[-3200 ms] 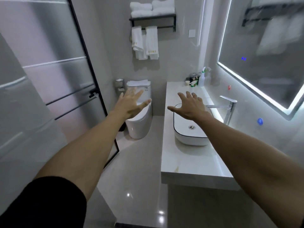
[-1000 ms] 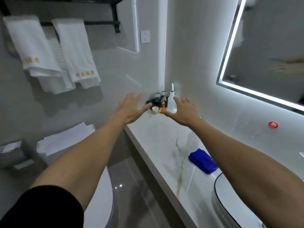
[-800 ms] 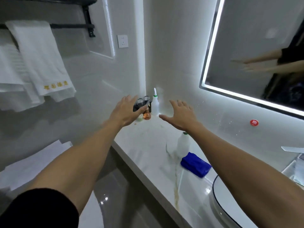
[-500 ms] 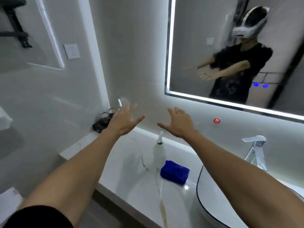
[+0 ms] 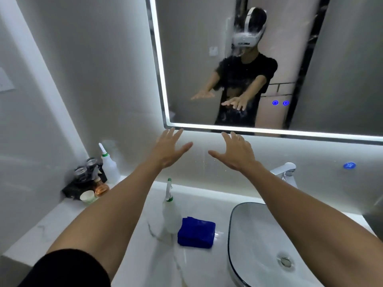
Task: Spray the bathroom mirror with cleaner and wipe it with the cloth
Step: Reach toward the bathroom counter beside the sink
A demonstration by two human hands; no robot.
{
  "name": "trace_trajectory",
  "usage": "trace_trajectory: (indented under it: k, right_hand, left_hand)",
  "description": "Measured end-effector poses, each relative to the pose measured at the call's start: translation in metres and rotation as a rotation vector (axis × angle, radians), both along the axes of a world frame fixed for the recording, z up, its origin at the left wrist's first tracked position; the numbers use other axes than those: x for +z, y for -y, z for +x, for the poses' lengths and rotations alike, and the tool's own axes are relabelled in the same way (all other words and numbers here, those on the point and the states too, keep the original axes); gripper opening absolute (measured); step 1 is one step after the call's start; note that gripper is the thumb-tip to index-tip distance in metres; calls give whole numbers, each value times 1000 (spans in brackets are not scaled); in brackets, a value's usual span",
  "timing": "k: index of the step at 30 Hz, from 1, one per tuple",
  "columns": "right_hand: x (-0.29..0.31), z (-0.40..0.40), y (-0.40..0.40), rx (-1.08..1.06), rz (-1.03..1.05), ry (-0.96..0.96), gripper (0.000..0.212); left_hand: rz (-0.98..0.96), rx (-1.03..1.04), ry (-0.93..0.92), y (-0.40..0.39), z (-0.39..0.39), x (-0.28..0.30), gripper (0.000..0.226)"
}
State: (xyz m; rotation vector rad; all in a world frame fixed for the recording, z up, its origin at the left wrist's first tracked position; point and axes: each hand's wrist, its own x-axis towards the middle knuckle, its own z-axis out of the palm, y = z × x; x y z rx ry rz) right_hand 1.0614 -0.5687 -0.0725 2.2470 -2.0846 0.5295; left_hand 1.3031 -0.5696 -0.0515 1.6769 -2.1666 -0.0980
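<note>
A lit-edged mirror (image 5: 331,59) hangs on the wall ahead and reflects a person in a black shirt with both arms out. A translucent spray bottle (image 5: 171,214) with a green-and-white nozzle stands on the white counter (image 5: 128,235). A folded blue cloth (image 5: 196,233) lies right beside it, next to the basin. My left hand (image 5: 169,149) and my right hand (image 5: 235,151) are stretched forward with fingers spread, just below the mirror's bottom edge and well above the bottle and cloth. Both hands hold nothing.
A white basin with a dark rim (image 5: 269,245) and a chrome tap (image 5: 287,172) sit at the right. In the counter's left corner stand a second bottle (image 5: 108,164), a black tray of small jars (image 5: 87,181) and a paper cup (image 5: 88,196).
My view has turned from the towel wall and toilet to face the mirror squarely. The bottle and cloth now sit between my arms. My hands stayed spread and empty throughout.
</note>
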Motion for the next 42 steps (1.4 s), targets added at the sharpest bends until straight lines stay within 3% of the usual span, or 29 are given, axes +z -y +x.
trace_trajectory:
  k: [11, 17, 23, 31, 37, 42]
  right_hand:
    - [20, -27, 8, -208, -62, 8, 95]
    - [8, 5, 13, -215, -61, 58, 96]
    - [-44, 52, 19, -160, 38, 87, 95]
    - [-125, 102, 10, -87, 254, 187, 93]
    - [-174, 130, 4, -38, 400, 264, 105]
    - [-202, 151, 7, 45, 415, 340, 110]
  left_hand:
    - [-103, -209, 64, 59, -35, 8, 73]
    - [-74, -224, -89, 74, -17, -8, 74]
    - [105, -199, -243, 72, 23, -69, 75]
    - [195, 17, -413, 61, 81, -141, 69]
    - [336, 204, -575, 46, 115, -207, 51]
    - [482, 263, -557, 35, 128, -269, 46]
